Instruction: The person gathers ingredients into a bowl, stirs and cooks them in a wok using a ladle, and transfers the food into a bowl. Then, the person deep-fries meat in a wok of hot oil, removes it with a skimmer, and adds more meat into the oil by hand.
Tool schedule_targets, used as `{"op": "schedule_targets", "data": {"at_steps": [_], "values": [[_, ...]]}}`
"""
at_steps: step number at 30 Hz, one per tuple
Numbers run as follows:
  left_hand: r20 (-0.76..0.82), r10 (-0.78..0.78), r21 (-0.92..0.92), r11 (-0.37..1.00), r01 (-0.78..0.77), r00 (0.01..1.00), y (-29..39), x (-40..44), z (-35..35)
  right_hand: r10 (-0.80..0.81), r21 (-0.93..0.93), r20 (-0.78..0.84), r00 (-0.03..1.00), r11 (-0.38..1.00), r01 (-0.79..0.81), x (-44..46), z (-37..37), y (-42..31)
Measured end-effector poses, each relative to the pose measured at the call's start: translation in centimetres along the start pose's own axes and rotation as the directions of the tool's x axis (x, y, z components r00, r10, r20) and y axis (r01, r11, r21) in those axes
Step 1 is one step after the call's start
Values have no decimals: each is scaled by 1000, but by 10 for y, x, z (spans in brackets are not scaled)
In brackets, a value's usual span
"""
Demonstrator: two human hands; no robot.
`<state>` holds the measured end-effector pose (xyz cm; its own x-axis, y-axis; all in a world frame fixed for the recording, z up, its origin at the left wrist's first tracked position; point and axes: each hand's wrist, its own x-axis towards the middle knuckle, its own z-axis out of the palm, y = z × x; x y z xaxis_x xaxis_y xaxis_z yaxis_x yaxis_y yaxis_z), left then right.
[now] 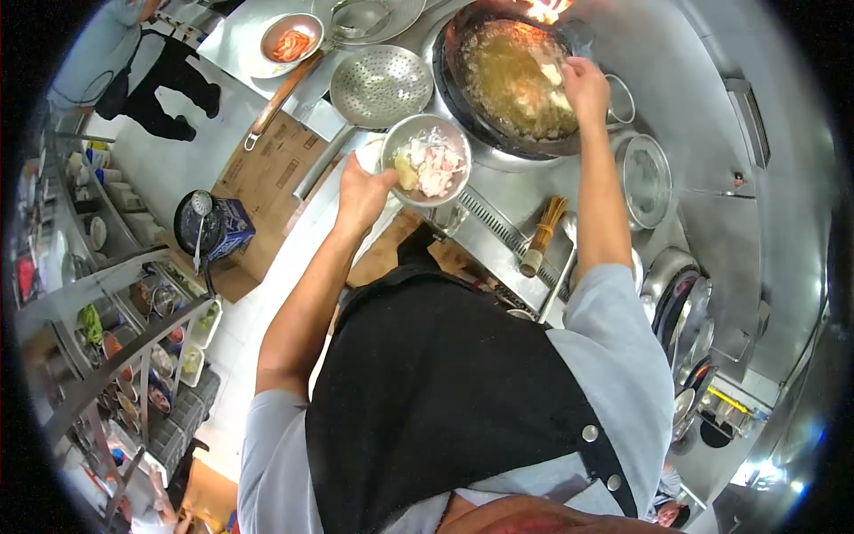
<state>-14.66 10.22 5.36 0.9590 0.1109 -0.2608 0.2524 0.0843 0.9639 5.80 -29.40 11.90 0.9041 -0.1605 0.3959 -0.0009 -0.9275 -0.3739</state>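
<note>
My left hand grips the rim of a metal bowl, its thumb over the near left edge. Pale pink, white-coated pieces that look like raw meat lie in the bowl, with a yellowish lump at one side. My right hand is over the right side of a black wok, fingers drawn together and pointing down; what they hold, if anything, is hidden. Bubbling yellow oil fills the wok, and pale pieces float near my fingertips. Flame rises at its far rim.
A perforated strainer lies left of the wok, beyond the bowl. Farther left are a small pan with orange-red strips and its wooden handle. A bamboo brush and a round glass-like lid are on the right. Another person stands far left.
</note>
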Motion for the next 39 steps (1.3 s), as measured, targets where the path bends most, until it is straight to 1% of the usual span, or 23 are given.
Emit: {"op": "schedule_targets", "data": {"at_steps": [2,3,4,5,6,9,11,12,14,16,18,20,22,24,26,28,29,30,32,33,36,38,39], "values": [[19,46,48,998,-47,999,1,0,-4,-120,229,179,977,970,77,-62,-6,-62],[30,50,117,992,-54,998,-7,2,-7,-224,231,327,918,961,151,-105,-16,-113],[47,55,106,993,-60,997,0,-6,-9,-290,295,529,797,944,148,-147,-28,-157],[104,31,234,971,-55,994,16,-16,-9,-550,322,447,705,834,447,-187,-19,-178],[160,9,359,931,-66,987,26,-21,-8,-573,149,561,598,780,607,-218,-25,-207],[203,18,348,933,-90,979,-28,-12,-12,-608,161,451,654,776,610,-249,-15,-202],[234,2,324,943,-80,972,-25,-15,-13,-504,243,411,760,864,441,-245,-24,-196],[226,-4,303,951,-67,974,-17,-20,-12,-509,235,407,758,861,451,-235,-32,-195],[194,-22,256,966,-29,981,-3,-23,-12,-162,313,317,935,948,58,-197,-49,-182],[75,34,265,963,-53,997,-14,-12,-8,-82,393,198,977,919,-2,-136,-37,-118],[113,54,49,997,-60,992,-2,-13,-14,63,76,162,985,994,-76,-82,-47,-88],[51,23,14,1000,-24,998,12,-12,-15,52,-295,179,982,955,4,-31,4,-5],[-18,29,-9,1000,-29,999,4,-15,-20,104,47,421,901,990,-136,43,102,142],[-17,14,-26,1000,-15,1000,13,-21,-24,85,-151,219,972,987,-52,51,74,81],[-70,63,-80,994,-69,996,13,-16,-24,-5,262,97,995,965,-21,11,12,-53],[-71,72,-72,994,-77,995,6,-8,-25,-154,418,250,956,908,37,-41,-10,-121],[-99,141,106,986,-130,985,4,-5,-26,-228,402,407,884,914,51,-77,-13,-147],[-111,217,281,943,-179,970,5,-7,-28,-364,301,508,781,924,235,-117,-25,-179],[-92,242,252,944,-212,966,26,-20,-23,-429,37,595,680,859,510,-186,-36,-232],[-58,220,238,950,-201,974,28,-20,-19,-420,19,588,692,862,507,-196,-33,-233],[-31,218,267,942,-202,975,34,-29,-13,-375,229,319,870,922,313,-199,-28,-222],[17,187,306,934,-183,982,26,-34,-7,-251,241,410,877,957,162,-188,-57,-213],[41,210,305,928,-213,977,28,-42,-4,-230,181,429,874,969,166,-196,-54,-215]]}}
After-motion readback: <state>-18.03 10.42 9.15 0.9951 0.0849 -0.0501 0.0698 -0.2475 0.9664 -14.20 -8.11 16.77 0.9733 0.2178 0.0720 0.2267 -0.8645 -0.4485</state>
